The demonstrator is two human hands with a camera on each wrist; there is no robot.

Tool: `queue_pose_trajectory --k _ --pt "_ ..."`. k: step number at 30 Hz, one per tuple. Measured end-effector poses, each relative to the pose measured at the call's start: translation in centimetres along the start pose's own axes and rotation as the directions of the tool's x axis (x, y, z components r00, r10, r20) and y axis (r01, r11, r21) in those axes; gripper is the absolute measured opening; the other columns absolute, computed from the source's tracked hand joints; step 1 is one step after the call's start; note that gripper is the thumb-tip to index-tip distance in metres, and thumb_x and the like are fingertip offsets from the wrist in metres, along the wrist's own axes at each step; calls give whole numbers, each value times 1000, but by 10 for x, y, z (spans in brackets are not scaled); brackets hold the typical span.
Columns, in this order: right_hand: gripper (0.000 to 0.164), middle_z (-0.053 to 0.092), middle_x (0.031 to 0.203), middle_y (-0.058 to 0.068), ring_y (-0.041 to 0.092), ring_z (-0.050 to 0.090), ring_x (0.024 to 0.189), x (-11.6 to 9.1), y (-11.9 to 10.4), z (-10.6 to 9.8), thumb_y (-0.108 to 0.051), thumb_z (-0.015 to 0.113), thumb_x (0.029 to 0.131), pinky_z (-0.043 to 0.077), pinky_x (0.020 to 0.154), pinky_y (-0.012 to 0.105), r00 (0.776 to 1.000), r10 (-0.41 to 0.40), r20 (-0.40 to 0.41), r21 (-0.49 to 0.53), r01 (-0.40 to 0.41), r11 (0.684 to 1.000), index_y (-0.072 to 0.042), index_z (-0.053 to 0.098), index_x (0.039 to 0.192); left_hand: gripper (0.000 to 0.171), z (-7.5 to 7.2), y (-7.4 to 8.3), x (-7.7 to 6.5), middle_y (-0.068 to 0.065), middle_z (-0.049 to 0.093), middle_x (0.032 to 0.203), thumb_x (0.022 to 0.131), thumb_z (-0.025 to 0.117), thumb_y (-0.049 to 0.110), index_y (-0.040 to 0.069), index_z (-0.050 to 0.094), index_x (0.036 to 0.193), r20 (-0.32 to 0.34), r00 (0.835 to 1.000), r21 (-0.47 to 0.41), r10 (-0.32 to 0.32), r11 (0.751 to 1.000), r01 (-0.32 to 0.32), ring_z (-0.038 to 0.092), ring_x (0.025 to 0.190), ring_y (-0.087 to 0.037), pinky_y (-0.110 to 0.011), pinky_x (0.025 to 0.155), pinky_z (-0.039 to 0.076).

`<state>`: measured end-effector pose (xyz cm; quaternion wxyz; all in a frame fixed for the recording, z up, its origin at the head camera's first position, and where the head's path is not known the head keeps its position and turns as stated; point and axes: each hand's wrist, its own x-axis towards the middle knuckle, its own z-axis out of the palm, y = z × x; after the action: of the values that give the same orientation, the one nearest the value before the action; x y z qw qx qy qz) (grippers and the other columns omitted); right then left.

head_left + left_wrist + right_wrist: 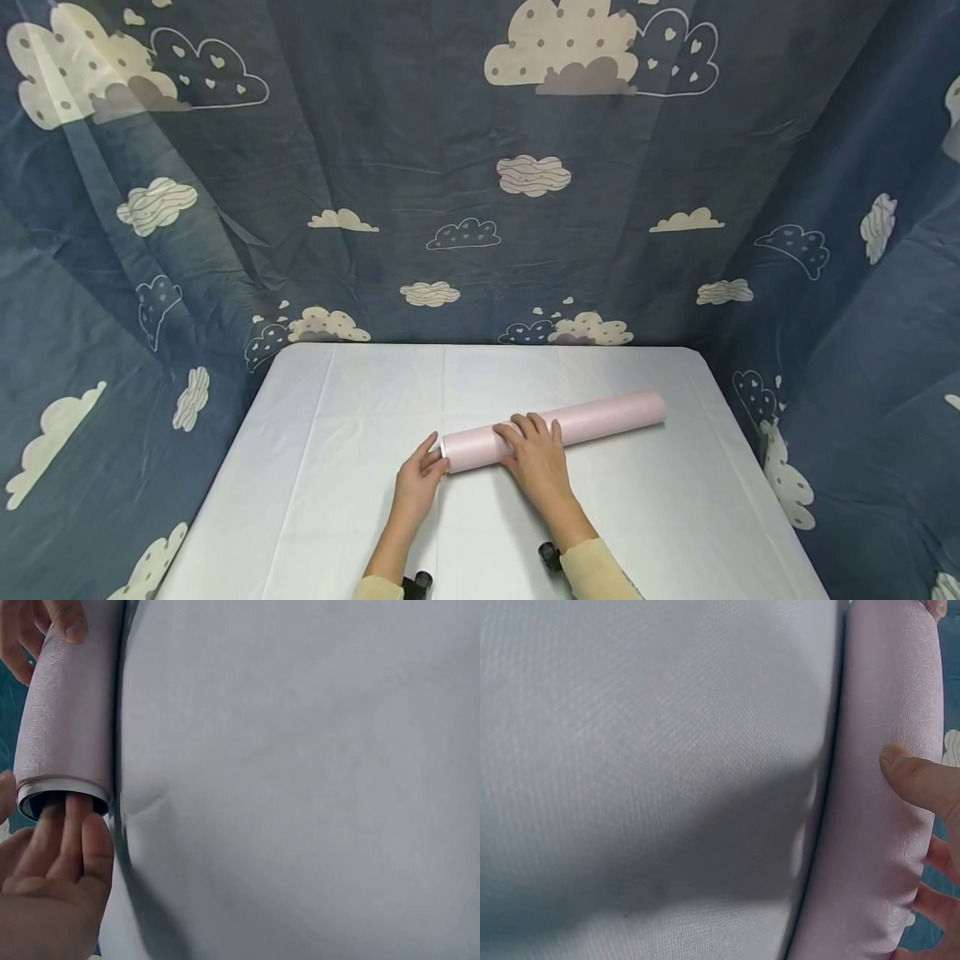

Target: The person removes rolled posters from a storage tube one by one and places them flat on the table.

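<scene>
- In the head view, both forearms are stretched forward from the near edge, the left hand (416, 482) being placed at the roll's left end and the right hand (538, 457) being laid across it, left of its middle.
- One pale pink roll (611, 419) is seen on the far half of the table (675, 517), slanted so that its right end is set farther off.
- Two hands, two yellowish sleeves (596, 571) and two small black devices (550, 557) at the wrists are counted.
- The one table is covered in smooth white material marked by straight creases; behind and at both sides, dark blue cloth (405, 125) printed with pale clouds is hung.
- In the left wrist view, two fingers (71, 832) of the left hand are held fairly straight and inserted into the round opening; its thumb is kept close to the rim (67, 785), and the hand is seen relaxed, not clenched.
- The rim is edged in white, the inside is dark, and the outer surface is finely wrinkled and slightly glossy.
- In the right wrist view, the roll is gripped by the right hand: the thumb (922, 780) is pressed on its near side, and three fingertips are seen round its far side.
- A soft shadow is cast on the white, finely woven-looking surface.
</scene>
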<state>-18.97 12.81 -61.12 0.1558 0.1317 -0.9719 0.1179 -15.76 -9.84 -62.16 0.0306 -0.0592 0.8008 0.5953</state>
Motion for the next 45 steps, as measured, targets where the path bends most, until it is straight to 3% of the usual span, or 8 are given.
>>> queue_pose_trajectory --k 3,9,23,27,30,38,41,45 --pt "55 68 138 3 33 56 137 1 -1 0 -32 93 80 41 114 73 1000 3 5 8 -3 1000 -33 71 130 56 0 -3 1 -19 73 135 106 65 21 8 49 158 2 1000 10 4 1000 -4 70 126 -34 -45 107 57" --pt "56 68 138 5 34 56 136 1 -2 1 -30 93 80 41 114 73 1000 -2 3 5 2 1000 -35 71 131 51 0 -6 5 -10 79 123 106 65 20 16 55 156 -4 1000 23 -11 1000 11 63 88 -17 -33 89 53" --pt "65 67 139 4 41 55 135 0 -8 8 -43 93 76 38 108 81 999 -36 -26 -48 34 998 -40 68 136 49 0 -9 7 -6 79 126 105 66 27 22 58 153 10 1000 -2 -24 1000 24 70 117 -20 -52 114 49" --pt "63 68 137 3 40 56 133 1 -9 10 -44 93 75 39 107 81 999 -36 -38 -60 34 998 -40 69 133 49 0 -9 7 -6 79 125 105 67 27 23 59 153 1 999 1 -44 999 44 63 81 -12 -39 87 58" --pt "62 67 136 3 39 56 132 2 -10 11 -44 93 75 39 106 81 999 -36 -33 -63 34 997 -40 70 132 49 -2 -9 7 -9 78 126 105 67 25 21 59 153 4 999 -17 -49 999 49 43 61 -13 -33 62 45" --pt "61 67 136 4 41 55 132 2 -10 6 -43 92 76 39 107 81 999 -34 -24 -56 33 998 -39 70 132 48 -2 -7 6 -11 79 123 105 67 24 18 59 152 4 1000 -19 -29 999 29 41 58 -11 -28 59 42" --pt "60 68 136 5 41 56 132 1 -7 4 -43 92 76 38 107 81 999 -33 -23 -56 32 998 -39 70 132 47 -2 -7 6 -10 81 119 105 67 24 17 60 151 -6 1000 -6 -25 1000 25 47 62 -12 -28 67 47" --pt "60 67 137 4 41 56 132 0 -3 2 -43 92 77 39 107 80 999 -37 -22 -64 36 997 -38 70 132 45 0 -7 6 -7 81 118 105 66 23 18 62 150 -28 999 13 -26 1000 27 71 96 -18 -42 103 57"
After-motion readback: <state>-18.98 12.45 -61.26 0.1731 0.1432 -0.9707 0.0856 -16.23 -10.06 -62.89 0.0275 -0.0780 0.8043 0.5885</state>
